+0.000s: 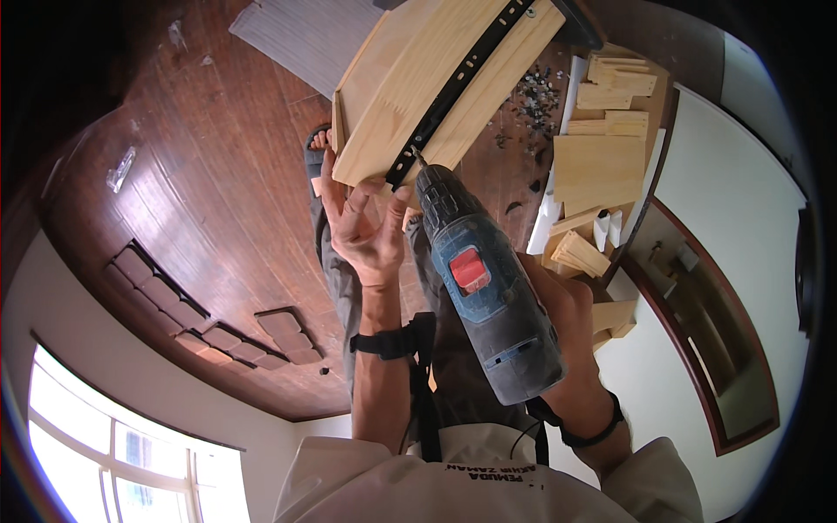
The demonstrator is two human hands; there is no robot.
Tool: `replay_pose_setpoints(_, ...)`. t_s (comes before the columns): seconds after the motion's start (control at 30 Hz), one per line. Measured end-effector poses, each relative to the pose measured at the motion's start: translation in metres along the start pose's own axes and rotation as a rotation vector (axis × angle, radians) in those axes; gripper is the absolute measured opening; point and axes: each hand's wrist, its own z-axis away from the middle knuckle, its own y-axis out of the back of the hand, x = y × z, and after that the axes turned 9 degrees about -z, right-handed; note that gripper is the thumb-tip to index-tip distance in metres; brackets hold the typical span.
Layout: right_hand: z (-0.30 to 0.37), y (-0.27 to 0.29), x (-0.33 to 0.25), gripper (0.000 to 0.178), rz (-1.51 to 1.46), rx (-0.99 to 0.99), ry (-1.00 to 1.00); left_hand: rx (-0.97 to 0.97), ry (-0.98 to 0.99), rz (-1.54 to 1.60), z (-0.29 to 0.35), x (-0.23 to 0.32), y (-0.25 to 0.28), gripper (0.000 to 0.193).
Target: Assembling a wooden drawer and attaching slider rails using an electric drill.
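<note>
A blue and black cordless drill (482, 270) with a red switch is gripped in my right hand (562, 305). Its bit points at the near end of a black slotted drawer slide (449, 102), which lies along a light wooden panel (394, 105). Whether a screw sits at the tip is too small to tell. My left hand (366, 228) holds the near end of the panel and slide, thumb and fingers at the edge. Part of the panel's far end is cut off at the top of the view.
A heap of small screws and hardware (539, 96) lies on the brown wooden floor (227, 166). Stacked wooden boards (600, 170) stand at the right. A grey ribbed sheet (301, 44) lies beyond the panel. Dark padded panels (157, 283) rest at the left, and a clear plastic piece (122, 170) lies nearby.
</note>
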Motion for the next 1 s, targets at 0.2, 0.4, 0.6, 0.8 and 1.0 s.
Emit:
replay_pose_setpoints(0.2,-0.009,0.005,0.000,0.026,0.225,0.012,0.181,-0.024,-0.004,-0.042,0.000,0.002,0.004,0.024)
replay_pose_setpoints(0.4,-0.001,0.005,0.010,0.033,0.347,-0.012,0.236,-0.024,0.043,0.030,0.003,0.007,0.002,0.027)
replay_pose_setpoints(0.6,0.012,0.005,0.018,0.051,0.438,-0.017,0.296,-0.027,0.036,-0.040,0.004,0.006,0.005,0.026)
replay_pose_setpoints(0.8,0.010,0.003,0.018,0.053,0.405,0.007,0.289,-0.018,0.044,-0.031,0.003,0.005,0.003,0.025)
replay_pose_setpoints(1.0,0.005,0.007,0.005,0.058,0.385,-0.093,0.265,-0.017,0.040,-0.061,0.000,0.009,0.006,0.023)
